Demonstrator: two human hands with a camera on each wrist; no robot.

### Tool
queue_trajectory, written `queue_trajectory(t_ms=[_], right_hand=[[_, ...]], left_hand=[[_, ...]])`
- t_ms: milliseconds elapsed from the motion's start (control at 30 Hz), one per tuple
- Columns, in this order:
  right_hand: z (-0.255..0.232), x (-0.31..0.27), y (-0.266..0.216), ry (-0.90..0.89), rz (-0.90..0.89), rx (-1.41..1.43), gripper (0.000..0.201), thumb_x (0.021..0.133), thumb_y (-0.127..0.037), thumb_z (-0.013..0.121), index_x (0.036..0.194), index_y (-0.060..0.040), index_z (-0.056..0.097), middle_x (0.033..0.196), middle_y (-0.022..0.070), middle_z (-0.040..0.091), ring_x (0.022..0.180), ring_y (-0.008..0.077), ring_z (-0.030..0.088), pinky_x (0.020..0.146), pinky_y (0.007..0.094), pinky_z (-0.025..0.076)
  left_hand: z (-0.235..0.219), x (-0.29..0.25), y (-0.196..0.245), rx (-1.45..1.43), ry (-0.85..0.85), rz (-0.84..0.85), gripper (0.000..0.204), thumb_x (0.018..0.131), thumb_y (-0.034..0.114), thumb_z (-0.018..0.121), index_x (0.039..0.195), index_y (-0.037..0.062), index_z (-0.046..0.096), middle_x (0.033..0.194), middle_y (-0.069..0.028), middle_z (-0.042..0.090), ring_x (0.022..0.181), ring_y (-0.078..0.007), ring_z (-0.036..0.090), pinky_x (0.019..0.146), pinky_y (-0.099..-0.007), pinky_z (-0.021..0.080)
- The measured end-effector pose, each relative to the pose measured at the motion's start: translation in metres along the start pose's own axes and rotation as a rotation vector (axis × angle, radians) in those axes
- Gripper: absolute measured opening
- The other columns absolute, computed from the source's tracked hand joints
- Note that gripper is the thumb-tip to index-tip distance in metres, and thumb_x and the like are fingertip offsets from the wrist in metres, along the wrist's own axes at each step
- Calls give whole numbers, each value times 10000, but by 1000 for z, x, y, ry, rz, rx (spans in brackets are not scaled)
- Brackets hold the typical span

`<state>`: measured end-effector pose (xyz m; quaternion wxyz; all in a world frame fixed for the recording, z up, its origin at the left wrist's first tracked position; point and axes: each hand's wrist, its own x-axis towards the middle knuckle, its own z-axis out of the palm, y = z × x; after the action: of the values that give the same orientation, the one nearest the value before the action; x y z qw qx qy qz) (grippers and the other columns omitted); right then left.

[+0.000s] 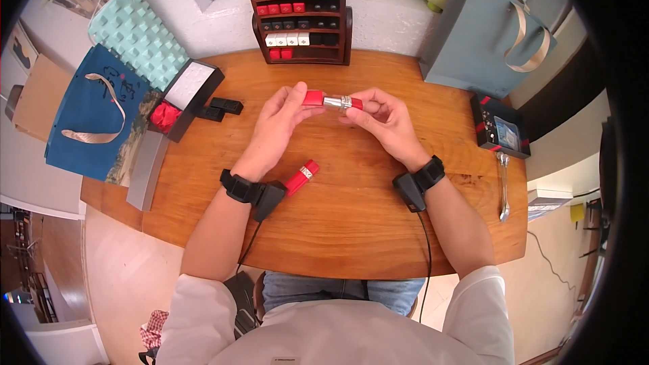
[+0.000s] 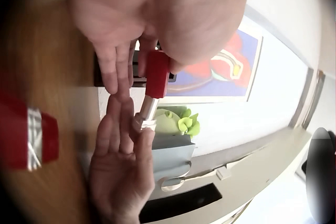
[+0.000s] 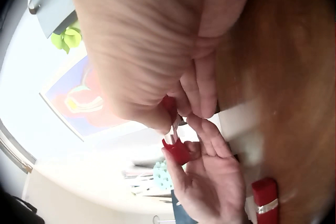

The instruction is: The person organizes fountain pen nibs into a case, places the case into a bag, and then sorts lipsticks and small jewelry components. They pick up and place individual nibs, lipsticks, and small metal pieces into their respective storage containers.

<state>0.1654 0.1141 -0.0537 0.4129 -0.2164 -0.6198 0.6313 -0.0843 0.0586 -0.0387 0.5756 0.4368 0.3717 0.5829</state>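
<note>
In the head view, my left hand [image 1: 278, 116] pinches the red cap [image 1: 313, 98] of a lipstick between thumb and fingers. My right hand [image 1: 388, 125] grips the red base of the same lipstick [image 1: 334, 101], whose silver inner tube shows between cap and base. The left wrist view shows the cap's mouth at the end of that silver tube [image 2: 149, 109]. Both hands are raised over the table, fingertips close together. A second red lipstick [image 1: 302, 178], closed and with a silver band, lies on the wood beside my left wrist.
A dark wooden rack [image 1: 301, 57] with red, black and white lipsticks stands at the back. Blue bag [image 1: 88, 115], open box [image 1: 215, 81] and black pieces [image 1: 226, 105] are left. Right are a grey bag [image 1: 466, 40], black tray [image 1: 483, 122] and metal tongs [image 1: 504, 189].
</note>
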Motion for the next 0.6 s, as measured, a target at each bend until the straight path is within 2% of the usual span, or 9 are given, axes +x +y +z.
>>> queue_trajectory(t_ms=[33,100,600], right_hand=[[0,0,0,9,4,42,237,1091,-79,762,1296,28,713,1245,90,809,1124,117,738,1013,294,587],[-1,1,0,6,1,28,232,1091,-77,762,1292,28,715,1246,91,808,1127,116,736,1013,292,584],[0,1,-2,5,19,-6,223,1090,-86,767,1277,30,730,1247,82,799,1150,123,736,1026,288,579]], left_hand=[[0,-1,1,3,1,0,406,1200,353,583,1309,-22,693,1347,-163,745,1289,-209,694,1183,-401,528],[1,-2,3,25,3,-15,417,1205,357,562,1292,-36,672,1352,-205,734,1309,-255,697,1210,-458,533],[0,-1,0,8,12,-50,427,1198,369,581,1292,-35,685,1350,-200,741,1284,-252,711,1194,-462,547]])
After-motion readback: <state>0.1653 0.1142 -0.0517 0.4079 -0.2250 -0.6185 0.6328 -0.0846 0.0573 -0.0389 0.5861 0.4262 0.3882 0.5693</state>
